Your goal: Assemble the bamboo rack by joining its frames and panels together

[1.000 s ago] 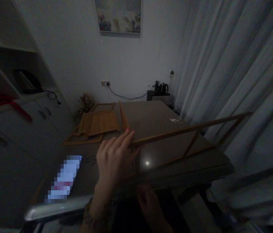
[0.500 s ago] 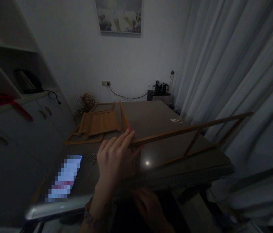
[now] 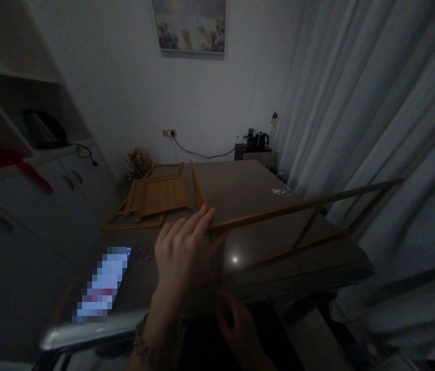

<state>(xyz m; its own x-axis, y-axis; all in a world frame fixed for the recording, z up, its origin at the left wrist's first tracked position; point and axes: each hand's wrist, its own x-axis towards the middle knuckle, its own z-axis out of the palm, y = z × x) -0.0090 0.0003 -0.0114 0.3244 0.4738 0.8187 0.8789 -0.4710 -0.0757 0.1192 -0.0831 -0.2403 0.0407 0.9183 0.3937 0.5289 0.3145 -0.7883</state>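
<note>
My left hand (image 3: 182, 252) grips the near end of a long wooden frame (image 3: 302, 216) that stands on edge across the dark table (image 3: 240, 185) and juts past its right side toward the curtain. The fingers are wrapped over the top rail. My right hand (image 3: 240, 327) is low, below the table's front edge under the frame's near corner; it is dark there and I cannot see what its fingers do. Several small screws (image 3: 145, 252) lie on the table left of my left hand.
Flat wooden panels and frames (image 3: 155, 198) are stacked at the table's far left. A lit phone (image 3: 103, 283) lies near the front left. Cabinets and shelves stand at left, a curtain (image 3: 375, 129) at right, a kettle stand (image 3: 254, 144) by the far wall.
My right hand has shifted slightly under the table's front edge. My left hand and the frame have stayed where they were.
</note>
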